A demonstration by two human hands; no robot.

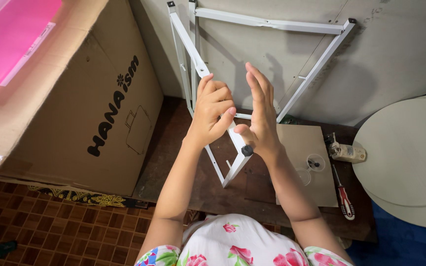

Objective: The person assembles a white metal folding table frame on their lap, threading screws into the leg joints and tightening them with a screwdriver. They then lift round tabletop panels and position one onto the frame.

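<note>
A small clear plastic cup (pixel 315 162) right of centre holds a few dark small parts; it sits on a flat brown cardboard sheet (pixel 301 148). At upper left a large brown cardboard box (pixel 75 98) fills the frame, a pink translucent plastic lid (pixel 11 39) showing at its top.

In the centre, the left hand (pixel 213 114) is closed around a bar of the white metal tube frame (pixel 252 74), which stands against the grey wall (pixel 395 49). The right hand (pixel 260 116) is flat, fingers straight, its palm against the same bar just above a black round knob (pixel 247 150).

At right lie a red-handled screwdriver (pixel 343 194) and a roll of tape (pixel 346 151), next to two stacked round grey boards (pixel 410 162). The box crowds the left side; brown tiled floor (pixel 50 231) lies open at lower left.
</note>
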